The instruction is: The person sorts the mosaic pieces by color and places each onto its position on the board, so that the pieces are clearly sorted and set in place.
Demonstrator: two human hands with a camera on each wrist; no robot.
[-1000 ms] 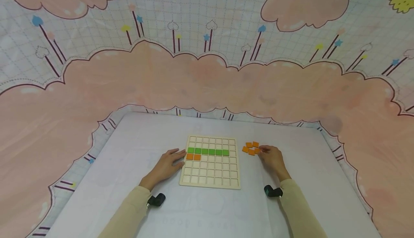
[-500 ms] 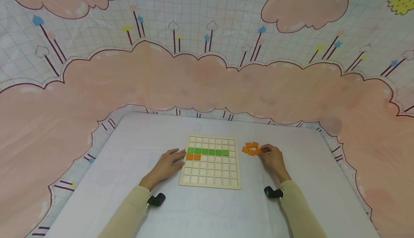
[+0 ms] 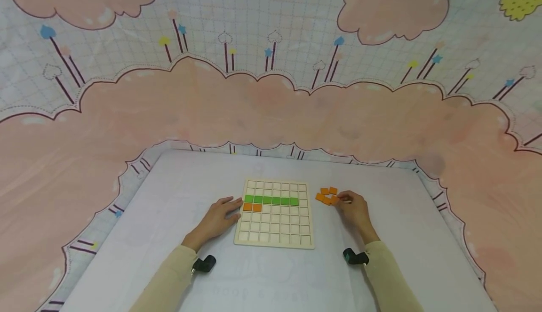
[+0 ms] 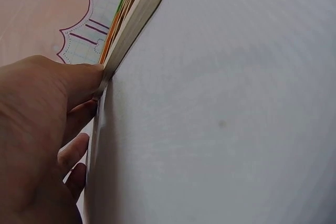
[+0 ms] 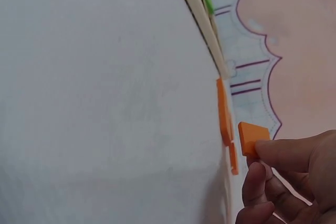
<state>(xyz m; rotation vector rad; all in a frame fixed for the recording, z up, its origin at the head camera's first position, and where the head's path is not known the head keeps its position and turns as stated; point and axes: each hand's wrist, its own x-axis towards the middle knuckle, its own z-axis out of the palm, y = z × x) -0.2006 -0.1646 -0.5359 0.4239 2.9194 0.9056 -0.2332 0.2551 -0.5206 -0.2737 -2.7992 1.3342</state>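
Observation:
A pale wooden grid board (image 3: 275, 240) lies in the middle of the white table. One of its rows bears several green tiles (image 3: 267, 200); two orange tiles (image 3: 247, 207) sit at the left of the row below. My left hand (image 3: 215, 219) rests at the board's left edge with its fingers extended, fingertips touching the rim in the left wrist view. Right of the board, my right hand (image 3: 354, 211) pinches an orange tile (image 5: 250, 135) between thumb and fingers, tilted up. Several loose orange tiles (image 3: 324, 191) lie flat beside those fingertips.
A white cloth (image 3: 203, 171) covers the table. Behind it hangs a backdrop (image 3: 254, 109) with a pink cloud pattern. Black wrist cameras (image 3: 204, 264) protrude inward from both sleeves.
The pinched orange tile has shifted slightly left, closer to the loose ones. My left hand and the board have kept their places. The head view has moved a little.

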